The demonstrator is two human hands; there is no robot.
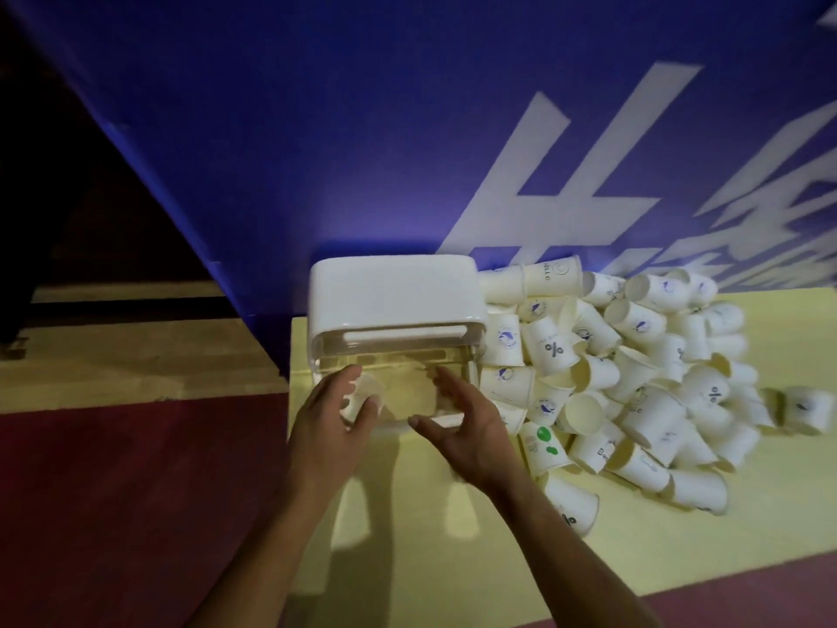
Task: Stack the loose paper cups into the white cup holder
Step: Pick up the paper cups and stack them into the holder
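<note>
Left hand (333, 412) grips one paper cup (366, 392) at white cup holder (394, 287) front. Right hand (462, 423) spread loose, holding nothing. Cup pile (634, 378) prints: "%", "HELLO".

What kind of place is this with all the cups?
Probably an event hall or exhibition stand: a big blue wall with huge white lettering, red floor, and a heap of paper cups on a yellow surface.
</note>
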